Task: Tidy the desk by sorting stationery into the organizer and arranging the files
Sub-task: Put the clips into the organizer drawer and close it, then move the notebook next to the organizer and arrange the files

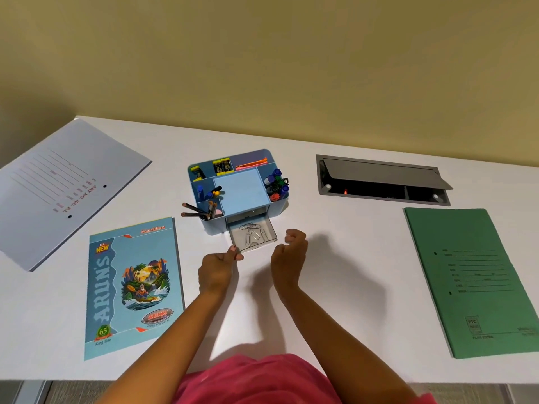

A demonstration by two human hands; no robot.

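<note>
Head view looks down on one white desk [335, 258] bearing two files and one notebook. One pale grey-white card file [73, 182] lies at the far left, printed "ART NO. 101 P.L." upside down. One green card file [472, 287] lies at the right, with a "PTC" stamp and form lines too small to read. One blue glossy notebook [131, 287] sits at the near left, reading "ALL NEW", "ARUNS", "65" and "King Size". One grey metal cable hatch [382, 173] stands open at the far right. One light blue plastic desk organizer [237, 191] stands at the centre, with blue-capped markers [275, 182] in its right compartment and two dark pencils [194, 209] leaning out to the left. Its one clear plastic drawer [268, 236] is pulled out and holds several silver paper clips [250, 233], too tangled to count. The left hand [217, 271] pinches the drawer's front left corner. The right hand [290, 252] hovers just right of the drawer, apart from the left, fingers curled with nothing visible in them.
</note>
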